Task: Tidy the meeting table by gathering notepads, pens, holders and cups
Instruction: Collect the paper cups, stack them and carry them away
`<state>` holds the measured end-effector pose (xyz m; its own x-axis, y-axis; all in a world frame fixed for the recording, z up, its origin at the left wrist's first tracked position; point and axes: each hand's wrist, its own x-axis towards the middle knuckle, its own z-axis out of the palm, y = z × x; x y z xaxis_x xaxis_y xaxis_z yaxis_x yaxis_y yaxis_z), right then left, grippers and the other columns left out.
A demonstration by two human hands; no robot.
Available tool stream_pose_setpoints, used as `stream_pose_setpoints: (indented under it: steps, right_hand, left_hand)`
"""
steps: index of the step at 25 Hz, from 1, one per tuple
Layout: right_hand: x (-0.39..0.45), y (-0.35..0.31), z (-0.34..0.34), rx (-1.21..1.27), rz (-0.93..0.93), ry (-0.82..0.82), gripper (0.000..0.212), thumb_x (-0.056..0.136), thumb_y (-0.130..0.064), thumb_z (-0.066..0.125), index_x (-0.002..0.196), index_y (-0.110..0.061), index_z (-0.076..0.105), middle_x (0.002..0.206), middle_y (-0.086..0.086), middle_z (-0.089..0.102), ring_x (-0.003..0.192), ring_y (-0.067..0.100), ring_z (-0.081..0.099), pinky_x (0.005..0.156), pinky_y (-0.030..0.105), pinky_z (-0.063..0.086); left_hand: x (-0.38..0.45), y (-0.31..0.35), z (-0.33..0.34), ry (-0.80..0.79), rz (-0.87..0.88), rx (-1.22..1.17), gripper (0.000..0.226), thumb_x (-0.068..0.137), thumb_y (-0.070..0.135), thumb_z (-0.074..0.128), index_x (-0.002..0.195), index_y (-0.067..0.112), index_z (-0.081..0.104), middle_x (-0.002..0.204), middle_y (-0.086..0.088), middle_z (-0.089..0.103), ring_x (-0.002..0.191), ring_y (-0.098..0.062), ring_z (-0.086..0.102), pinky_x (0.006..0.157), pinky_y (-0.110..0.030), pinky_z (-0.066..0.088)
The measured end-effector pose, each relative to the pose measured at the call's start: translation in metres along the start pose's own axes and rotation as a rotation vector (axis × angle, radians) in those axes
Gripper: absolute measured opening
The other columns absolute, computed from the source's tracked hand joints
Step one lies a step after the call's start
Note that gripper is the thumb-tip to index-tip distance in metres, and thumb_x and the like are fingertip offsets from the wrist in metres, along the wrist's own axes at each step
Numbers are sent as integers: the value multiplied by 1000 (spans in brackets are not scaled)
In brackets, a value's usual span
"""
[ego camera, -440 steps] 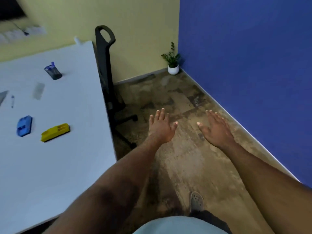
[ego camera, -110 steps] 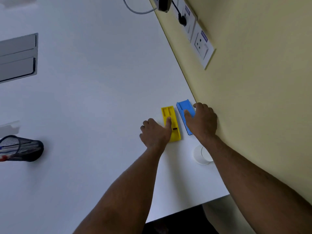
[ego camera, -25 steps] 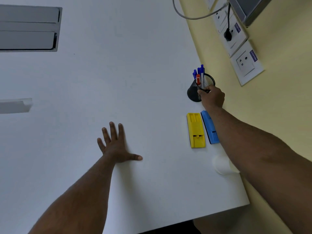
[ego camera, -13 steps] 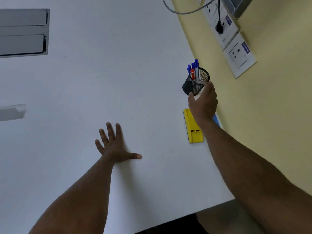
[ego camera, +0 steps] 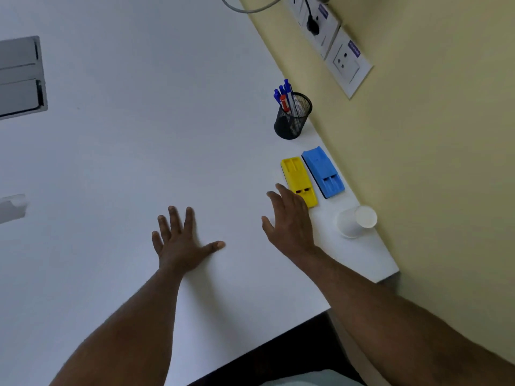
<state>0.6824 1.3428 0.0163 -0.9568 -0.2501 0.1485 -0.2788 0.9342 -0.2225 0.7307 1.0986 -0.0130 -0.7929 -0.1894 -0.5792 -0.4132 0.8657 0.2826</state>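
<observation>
white table (ego camera: 117, 151), mesh pen holder (ego camera: 292, 118), both hands spread flat, empty: left (ego camera: 181, 246), right (ego camera: 289, 221)

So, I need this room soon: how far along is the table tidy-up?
Mostly done, it seems. Along the wall edge stand the black mesh pen holder with its blue and red pens, the yellow plastic holder beside the blue plastic holder, and the white paper cup. Nothing is in hand: the left hand lies flat, the right hand is open. A pale object at the far left may be left.
</observation>
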Motion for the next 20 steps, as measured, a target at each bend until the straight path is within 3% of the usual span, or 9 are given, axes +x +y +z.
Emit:
stream_pose_setpoints:
  steps: [4,8,12,15,17,20]
  right_hand:
    - [-4,49,-32,-246,309,107,51,74,-30,71,119,-14,52,121,9,55,116,29,52,109,51,30]
    - [-10,99,-65,-278,502,-11,59,73,-35,76,119,-9,50,119,14,53,109,32,51,93,47,42]
    - [-17,116,-73,-143,633,-256,62,80,-40,69,128,-12,43,128,12,43,115,30,46,80,39,46]
    - [-21,119,-75,-16,683,-319,51,83,-32,67,124,-12,43,124,15,45,111,33,49,77,36,45]
    - [-21,118,-84,56,712,-284,51,83,-30,69,123,-12,45,123,15,48,111,34,51,81,38,46]
    - [-8,111,-109,314,774,-83,54,79,-30,74,123,-13,48,122,11,52,110,30,54,83,34,47]
  left_hand:
    - [-8,-9,13,22,33,47,112,67,92,31,151,35,-16,157,0,-32,146,-28,-26,117,-52,-8]
    - [-7,-16,13,6,50,99,112,68,91,34,151,35,-17,158,-1,-31,147,-29,-23,118,-51,-3]
    - [-6,-21,8,2,78,146,109,71,88,37,151,35,-15,159,-1,-27,148,-29,-19,119,-49,2]
    - [-12,-27,5,3,95,170,105,75,83,40,152,34,-12,160,0,-26,149,-27,-17,119,-48,5]
    - [-16,-29,4,-6,106,158,102,78,80,42,153,33,-10,160,1,-25,149,-27,-15,119,-48,6]
    - [-23,-27,5,-6,78,90,99,81,75,47,154,29,-1,163,0,-15,150,-28,-8,118,-49,12]
